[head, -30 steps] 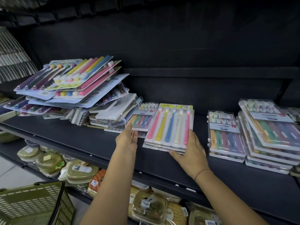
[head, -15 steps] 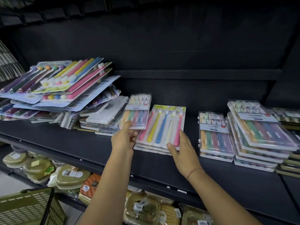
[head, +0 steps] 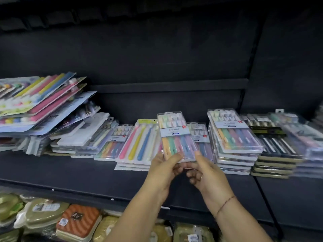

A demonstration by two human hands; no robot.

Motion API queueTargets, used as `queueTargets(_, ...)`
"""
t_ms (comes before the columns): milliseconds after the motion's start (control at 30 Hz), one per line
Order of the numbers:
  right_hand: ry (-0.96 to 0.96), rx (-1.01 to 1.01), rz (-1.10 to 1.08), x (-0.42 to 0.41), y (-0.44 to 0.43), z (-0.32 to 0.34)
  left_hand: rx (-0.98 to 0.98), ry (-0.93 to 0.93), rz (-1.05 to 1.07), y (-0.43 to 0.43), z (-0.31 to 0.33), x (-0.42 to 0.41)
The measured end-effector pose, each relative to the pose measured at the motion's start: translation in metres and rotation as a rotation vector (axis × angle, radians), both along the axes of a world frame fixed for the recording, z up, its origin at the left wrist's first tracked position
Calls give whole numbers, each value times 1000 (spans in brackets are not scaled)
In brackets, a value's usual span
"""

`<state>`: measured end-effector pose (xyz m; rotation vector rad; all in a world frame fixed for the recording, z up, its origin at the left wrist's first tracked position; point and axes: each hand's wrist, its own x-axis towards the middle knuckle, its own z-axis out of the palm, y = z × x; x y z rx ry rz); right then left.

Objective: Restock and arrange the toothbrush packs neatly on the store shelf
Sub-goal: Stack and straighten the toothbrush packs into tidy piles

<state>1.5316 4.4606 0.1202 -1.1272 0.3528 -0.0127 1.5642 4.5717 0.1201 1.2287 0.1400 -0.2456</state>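
The held toothbrush pack (head: 176,137) bears a red tag (head: 183,127) reading "5"; other print is blurred.

The near strip of the shelf (head: 78,173) lies bare, open to a hand from left or right. Farther back a row of stacks fills the board: the leaning pile (head: 43,109) at left (its upper cards overhang to the right), the yellow-card stack (head: 136,147), the tall clear stack (head: 234,140) and the dark stack (head: 274,151) at right. Above the low middle stacks the air is open to the back panel (head: 157,58). The left hand (head: 162,170) and right hand (head: 208,175), gripping a clear pack (head: 176,137), block the middle.
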Motion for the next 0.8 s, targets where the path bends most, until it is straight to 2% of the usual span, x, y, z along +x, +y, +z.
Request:
queueTargets(200, 59, 230, -95, -3, -20, -7, 427, -215, -14, -18, -10, 6)
queueTargets(333, 68, 289, -130, -4, -21, -16, 639, -327, -30, -20, -24, 15)
queueTargets(700, 132, 277, -61, 11, -22, -19, 505, -214, -99, -40, -25, 21)
queueTargets(767, 125, 184, -94, 4, -26, -15, 471, -173, -108, -41, -25, 21)
queueTargets(800, 104, 70, -132, -3, -29, -12, 470, -162, -108, -40, -25, 21)
